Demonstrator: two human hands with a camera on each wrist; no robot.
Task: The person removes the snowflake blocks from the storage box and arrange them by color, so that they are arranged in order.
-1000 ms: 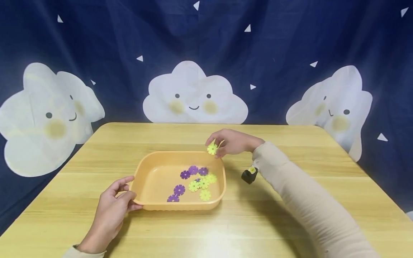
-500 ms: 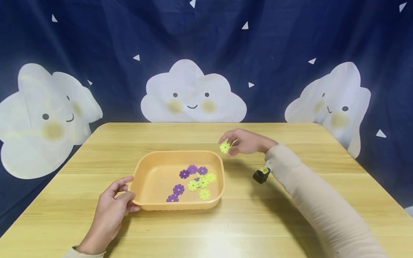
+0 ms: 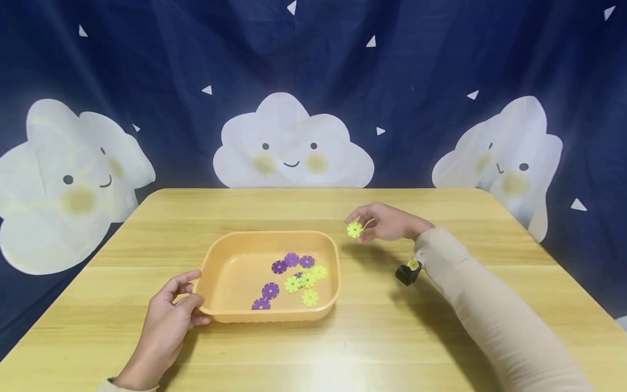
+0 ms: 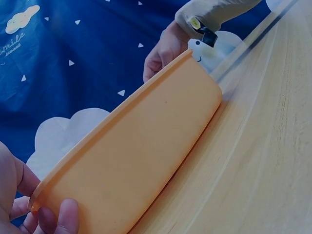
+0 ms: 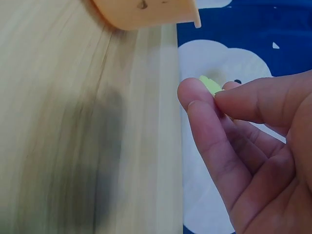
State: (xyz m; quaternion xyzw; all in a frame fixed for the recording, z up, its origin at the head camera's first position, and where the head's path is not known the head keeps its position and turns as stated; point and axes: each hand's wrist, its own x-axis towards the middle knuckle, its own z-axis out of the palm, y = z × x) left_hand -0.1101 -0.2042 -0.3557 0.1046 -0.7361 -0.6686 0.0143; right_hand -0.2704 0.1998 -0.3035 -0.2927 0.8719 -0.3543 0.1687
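Yellow disc (image 3: pixel 355 229) is pinched by the fingers (image 5: pixel 209 131) of the right hand (image 3: pixel 387 222), above the bench (image 3: pixel 401 337), toward its far edge, just right of the orange basin (image 3: pixel 266 314), whose long side follows that edge; the left hand (image 3: pixel 164 324) grips its left end.

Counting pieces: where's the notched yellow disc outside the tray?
In the head view, the right hand pinches the notched yellow disc, right of the orange tray.
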